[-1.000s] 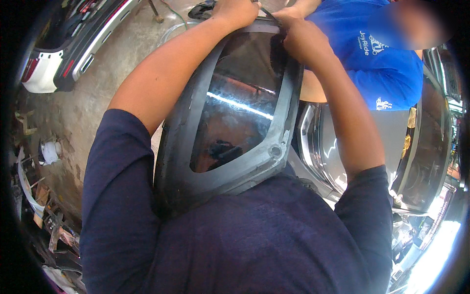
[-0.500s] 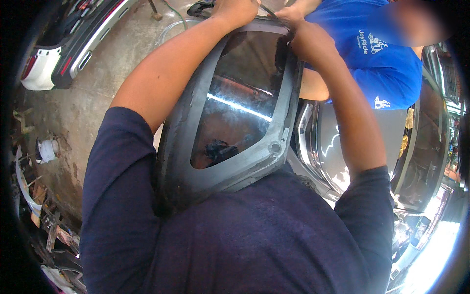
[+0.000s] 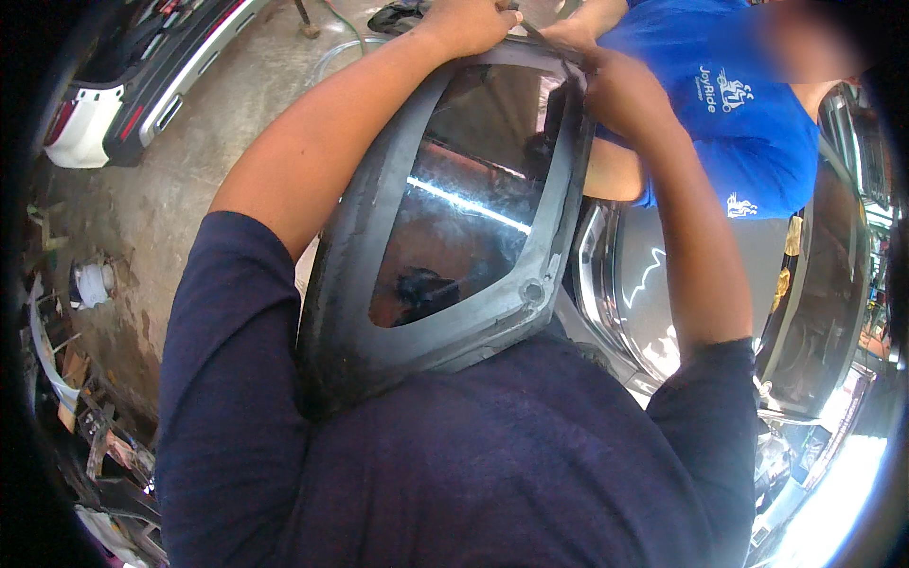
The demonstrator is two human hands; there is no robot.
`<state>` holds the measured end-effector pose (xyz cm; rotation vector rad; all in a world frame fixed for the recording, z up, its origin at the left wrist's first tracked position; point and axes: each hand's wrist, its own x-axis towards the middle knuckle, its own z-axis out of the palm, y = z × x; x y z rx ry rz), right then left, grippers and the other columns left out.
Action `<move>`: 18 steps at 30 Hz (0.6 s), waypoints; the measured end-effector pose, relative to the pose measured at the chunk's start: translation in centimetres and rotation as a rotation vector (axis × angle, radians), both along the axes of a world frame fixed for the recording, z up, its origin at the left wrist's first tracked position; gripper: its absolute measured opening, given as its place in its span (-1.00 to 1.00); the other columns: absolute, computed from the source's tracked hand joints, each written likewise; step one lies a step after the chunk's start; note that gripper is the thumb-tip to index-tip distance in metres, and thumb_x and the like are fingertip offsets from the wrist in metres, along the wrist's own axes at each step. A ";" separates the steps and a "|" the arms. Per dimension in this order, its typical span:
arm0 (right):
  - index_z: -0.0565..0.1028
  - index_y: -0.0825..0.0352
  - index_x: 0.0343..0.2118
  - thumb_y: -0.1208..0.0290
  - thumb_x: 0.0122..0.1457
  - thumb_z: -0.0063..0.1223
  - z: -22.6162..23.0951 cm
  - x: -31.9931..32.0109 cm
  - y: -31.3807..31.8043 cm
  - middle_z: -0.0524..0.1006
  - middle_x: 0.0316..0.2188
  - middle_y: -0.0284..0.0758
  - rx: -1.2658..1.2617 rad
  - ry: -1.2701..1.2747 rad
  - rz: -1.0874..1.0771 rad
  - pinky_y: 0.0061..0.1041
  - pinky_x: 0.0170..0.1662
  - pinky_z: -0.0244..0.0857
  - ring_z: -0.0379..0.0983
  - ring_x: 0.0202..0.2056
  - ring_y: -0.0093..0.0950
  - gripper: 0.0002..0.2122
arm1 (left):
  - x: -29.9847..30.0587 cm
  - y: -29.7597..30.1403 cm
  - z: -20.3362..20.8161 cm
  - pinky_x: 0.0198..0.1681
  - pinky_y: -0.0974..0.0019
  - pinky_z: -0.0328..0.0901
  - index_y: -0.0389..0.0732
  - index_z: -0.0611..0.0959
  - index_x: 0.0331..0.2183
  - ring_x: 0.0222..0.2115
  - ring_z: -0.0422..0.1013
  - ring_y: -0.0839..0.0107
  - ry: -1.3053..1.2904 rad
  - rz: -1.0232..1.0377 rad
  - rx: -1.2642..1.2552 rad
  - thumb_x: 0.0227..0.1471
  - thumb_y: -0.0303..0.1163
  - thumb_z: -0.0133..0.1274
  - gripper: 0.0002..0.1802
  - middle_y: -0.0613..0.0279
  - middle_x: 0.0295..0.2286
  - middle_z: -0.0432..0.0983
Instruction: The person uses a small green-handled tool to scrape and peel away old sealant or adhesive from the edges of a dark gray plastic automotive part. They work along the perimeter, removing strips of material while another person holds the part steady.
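Note:
In front of my chest a grey vehicle panel point(image 3: 360, 256) frames a dark glass window point(image 3: 464, 208) with a bright reflection across it. At its far edge my left hand point(image 3: 469, 26) is closed, with a thin dark strip point(image 3: 532, 30) running from its fingers toward the panel's far right corner. My right hand point(image 3: 625, 95) is bent in at that corner, its fingers curled and mostly hidden; what they hold cannot be made out. Between my two hands, another person's hand point(image 3: 576, 30) reaches to the same edge.
A person in a blue shirt point(image 3: 672, 57) stands close at the far right. Beside them is a dark, glossy car point(image 3: 720, 275). A white and black vehicle rear part point(image 3: 142, 114) lies at the far left on the concrete floor point(image 3: 227, 123). Scrap pieces point(image 3: 104, 445) lie at the left.
My left hand has shifted slightly right along the far edge. My right hand has moved a little right and nearer. The panel has shifted slightly right.

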<state>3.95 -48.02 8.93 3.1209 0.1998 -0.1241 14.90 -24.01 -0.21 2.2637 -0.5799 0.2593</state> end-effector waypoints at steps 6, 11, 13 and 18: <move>0.71 0.33 0.10 0.37 0.37 0.22 1.6 -3.8 -3.1 0.72 -0.36 -0.03 0.556 -0.074 -0.214 -0.17 -0.16 0.53 0.69 -0.32 -0.16 -0.69 | 0.2 0.6 1.2 0.13 -0.13 0.50 -0.22 0.78 0.00 0.02 0.66 -0.18 0.072 -0.146 0.087 0.28 -0.06 0.25 -0.54 -0.26 -0.07 0.74; 0.63 0.36 0.23 0.38 0.39 0.26 0.3 -11.2 -1.5 0.72 -0.26 -0.12 0.803 -0.127 -0.359 -0.32 -0.13 0.49 0.63 -0.29 -0.37 -0.61 | 1.1 0.5 1.4 0.20 -0.01 0.48 -0.11 0.70 0.27 0.08 0.67 -0.03 0.168 -0.341 0.255 0.18 0.05 0.40 -0.26 -0.17 0.07 0.74; 0.56 0.37 0.32 0.36 0.38 0.31 -0.9 -14.2 -1.0 0.73 -0.11 -0.07 0.832 -0.150 -0.351 -0.32 -0.02 0.53 0.69 -0.16 -0.33 -0.52 | 0.4 -0.4 3.1 0.20 -0.02 0.48 -0.18 0.70 0.25 0.09 0.66 -0.10 0.158 -0.322 0.403 0.12 0.09 0.43 -0.20 -0.15 0.08 0.73; 0.25 0.36 0.55 0.42 0.43 0.25 -1.9 -20.0 2.8 0.67 -0.12 -0.14 1.032 0.065 -0.413 -0.41 -0.08 0.50 0.61 -0.22 -0.44 -0.32 | 0.3 0.2 3.8 0.18 -0.09 0.48 -0.18 0.86 0.03 0.07 0.65 -0.20 0.297 -0.198 0.597 0.28 0.28 0.25 -0.30 -0.21 0.04 0.73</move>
